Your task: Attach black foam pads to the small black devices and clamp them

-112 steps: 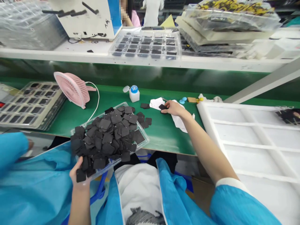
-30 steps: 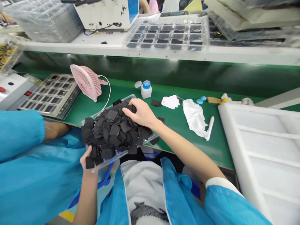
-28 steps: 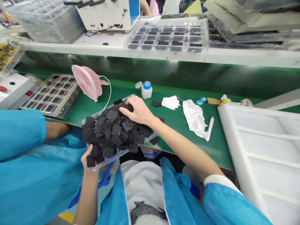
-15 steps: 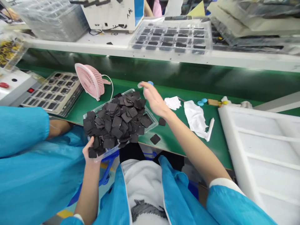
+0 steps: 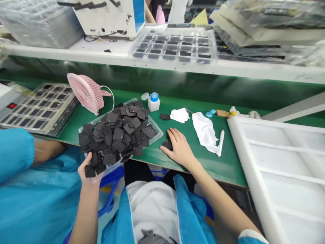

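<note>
Left of the frame's middle, a clear plastic tray [image 5: 157, 133] heaped with small square black pieces [image 5: 118, 134] is gripped at its lower-left corner by the left hand [image 5: 87, 182]. Right of center, loose black squares [image 5: 167, 145] on the glossy green tabletop [image 5: 203, 162] are partly covered by the right hand [image 5: 181, 149], spread wide, thumb apart.

The squares [image 5: 118, 134] are plain black, their tray [image 5: 158, 133] clear. The tabletop [image 5: 228, 166] is green, the fan [image 5: 87, 93] pale pink, the bottle [image 5: 153, 106] white with a blue cap [image 5: 154, 97]. The jacket [image 5: 189, 203] is blue, the shirt [image 5: 152, 200] white with a dark grey pattern.
</note>
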The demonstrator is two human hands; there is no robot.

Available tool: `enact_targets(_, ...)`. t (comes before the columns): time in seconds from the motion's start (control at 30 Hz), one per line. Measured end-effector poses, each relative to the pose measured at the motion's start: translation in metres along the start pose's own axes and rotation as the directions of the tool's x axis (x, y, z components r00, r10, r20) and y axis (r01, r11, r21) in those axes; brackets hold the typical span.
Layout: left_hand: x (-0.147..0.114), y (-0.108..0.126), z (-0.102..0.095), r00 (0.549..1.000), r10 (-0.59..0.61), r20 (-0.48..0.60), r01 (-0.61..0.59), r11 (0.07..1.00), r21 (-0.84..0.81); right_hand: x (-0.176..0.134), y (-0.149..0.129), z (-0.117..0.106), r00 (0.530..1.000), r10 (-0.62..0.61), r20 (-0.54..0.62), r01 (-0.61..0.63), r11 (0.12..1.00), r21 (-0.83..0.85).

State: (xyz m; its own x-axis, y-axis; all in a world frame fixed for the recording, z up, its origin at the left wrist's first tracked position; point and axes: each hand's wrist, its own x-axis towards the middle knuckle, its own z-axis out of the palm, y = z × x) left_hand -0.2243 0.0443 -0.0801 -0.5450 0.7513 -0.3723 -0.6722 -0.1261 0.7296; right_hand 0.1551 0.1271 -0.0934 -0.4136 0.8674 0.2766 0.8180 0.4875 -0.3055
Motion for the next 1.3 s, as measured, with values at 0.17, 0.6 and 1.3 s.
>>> enact_targets(0.17,0.0,0.002,0.002,0.999,0.032,0.035,-0.033,0.999,0.035,0.011,0.005,0.0,0.999,0.008,-0.054,-0.011,0.998,-0.063)
enact_targets(0.6,-0.008,0.013,0.016,0.991,0.109,0.071,-0.112,0.993,0.032,0.014,0.003,-0.002,0.931,-0.355,-0.085,0.338,0.926,-0.167)
enact_targets(1.3,-0.005,0.012,0.006,0.993,0.115,0.021,-0.115,0.993,-0.008,0.022,-0.004,0.006,0.97,-0.209,-0.123,0.208,0.978,-0.021)
